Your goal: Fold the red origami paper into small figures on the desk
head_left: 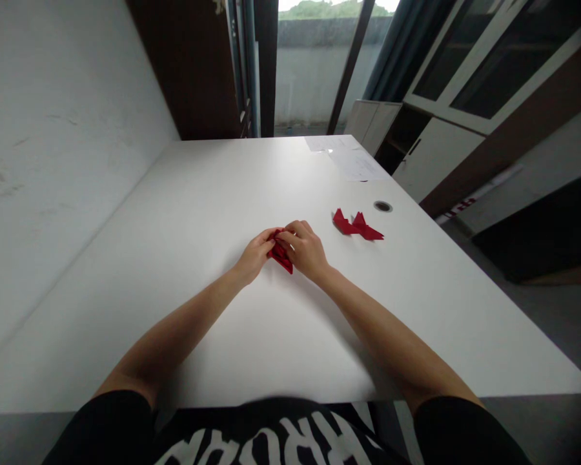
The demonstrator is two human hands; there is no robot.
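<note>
White table [213,200] spreads beneath the curled left hand [254,257] and right hand [306,250]. Both pinch red paper [281,257], apparently mid-fold; further creasing likely needs steady pressure.

Daylight comes from the glass door [314,71] at the upper centre of the frame, where the sky is almost pure white. It lays a soft sheen on the white table [213,194], and a small glare shines on the papers [351,161]. Shadows beside the forearms [368,313] are pale, with blurry borders. The right side is quite dim, its far edge nearly black and smeared. Wide-angle distortion stretches the sides and makes the cabinets [438,155] lean. The red piece [281,258] has a clear outline, but its folds are too small to read.
</note>
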